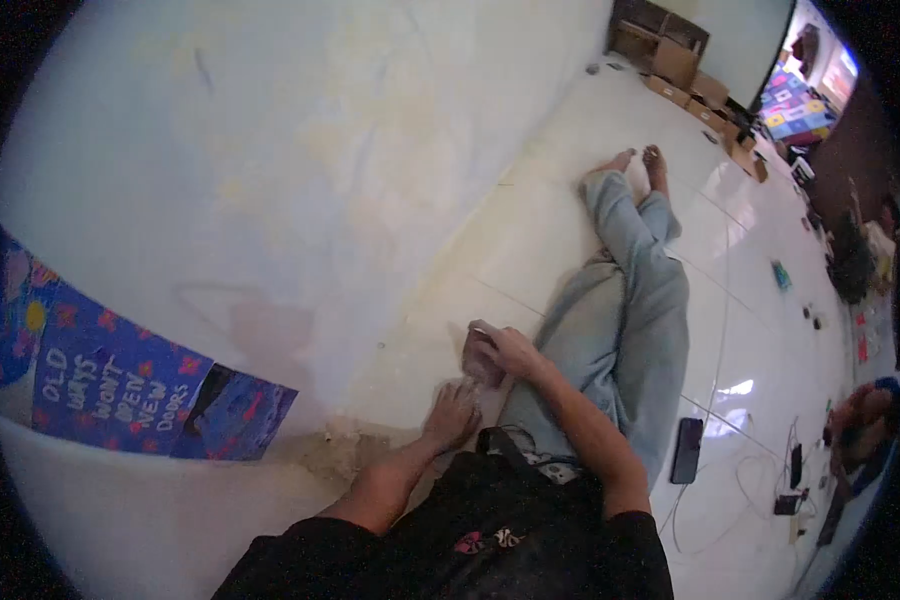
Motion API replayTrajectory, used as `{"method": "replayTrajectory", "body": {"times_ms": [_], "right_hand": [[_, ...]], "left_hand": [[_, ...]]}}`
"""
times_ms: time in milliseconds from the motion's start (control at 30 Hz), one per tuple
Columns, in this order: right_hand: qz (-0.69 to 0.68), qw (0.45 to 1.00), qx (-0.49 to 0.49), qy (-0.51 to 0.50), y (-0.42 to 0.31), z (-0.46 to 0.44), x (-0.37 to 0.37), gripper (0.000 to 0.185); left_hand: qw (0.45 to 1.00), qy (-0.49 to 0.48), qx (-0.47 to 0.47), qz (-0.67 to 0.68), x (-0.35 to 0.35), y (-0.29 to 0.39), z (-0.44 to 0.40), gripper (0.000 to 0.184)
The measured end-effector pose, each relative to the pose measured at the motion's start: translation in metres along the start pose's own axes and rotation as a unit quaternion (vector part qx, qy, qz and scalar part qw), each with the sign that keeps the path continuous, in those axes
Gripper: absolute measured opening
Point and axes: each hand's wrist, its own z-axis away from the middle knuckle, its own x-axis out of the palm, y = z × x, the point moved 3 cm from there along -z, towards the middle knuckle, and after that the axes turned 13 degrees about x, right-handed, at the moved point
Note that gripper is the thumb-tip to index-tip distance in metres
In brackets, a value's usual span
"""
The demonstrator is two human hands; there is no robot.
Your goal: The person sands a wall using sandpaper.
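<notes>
My right hand (503, 350) is wrapped over the top of a brownish, partly see-through object (482, 368), perhaps a cup or jar, beside my thigh. Just left of and below it, my left hand (454, 412) lies on the pale floor with its fingers stretched toward the object's base. Whether those fingertips touch the object is too blurred to tell. My legs in light blue jeans (615, 290) stretch away over the tiles, crossed near the ankles.
A dark phone (687, 451) with a cable lies right of my legs. Painted panels (120, 380) lean at the left wall. Cardboard boxes (676, 64) stand at the far end. Other people (867, 425) are at the right edge, near cables and small items.
</notes>
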Motion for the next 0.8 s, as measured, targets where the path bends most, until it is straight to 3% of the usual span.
{"method": "replayTrajectory", "body": {"times_ms": [133, 200, 233, 267, 300, 400, 533, 600, 800], "right_hand": [[0.009, 1.000, 0.000, -0.027, 0.008, -0.004, 0.005, 0.043], [-0.041, 0.995, 0.044, -0.084, 0.004, -0.003, 0.006, 0.044], [-0.070, 0.979, 0.124, -0.147, -0.002, 0.003, -0.002, 0.045], [0.070, 0.993, 0.050, -0.084, -0.005, 0.003, -0.005, 0.044], [-0.030, 0.993, 0.081, -0.082, -0.008, 0.007, -0.007, 0.042], [0.020, 0.999, 0.025, 0.006, 0.014, 0.004, 0.002, 0.038], [0.047, 0.998, 0.042, 0.002, -0.001, 0.010, -0.005, 0.033], [0.052, 0.997, 0.049, 0.007, 0.011, 0.003, 0.002, 0.042], [0.001, 0.998, 0.067, -0.010, 0.016, 0.002, 0.004, 0.045]], "left_hand": [[0.999, 0.006, -0.015, 0.032, -0.018, 0.008, -0.007, 0.046], [0.994, 0.003, -0.030, 0.105, -0.016, 0.004, -0.006, 0.041], [0.987, -0.011, -0.032, 0.160, -0.010, 0.001, -0.007, 0.039], [0.981, -0.149, -0.037, 0.116, -0.034, 0.013, -0.020, 0.042], [0.994, 0.023, -0.007, 0.106, -0.044, 0.022, -0.014, 0.049], [0.996, 0.002, -0.029, 0.084, -0.017, 0.017, -0.014, 0.054], [0.999, 0.018, -0.005, 0.049, -0.014, 0.013, -0.007, 0.055], [0.999, 0.030, 0.009, 0.032, -0.019, 0.013, -0.009, 0.055], [0.999, 0.044, 0.007, 0.022, -0.009, 0.009, -0.008, 0.053]]}}
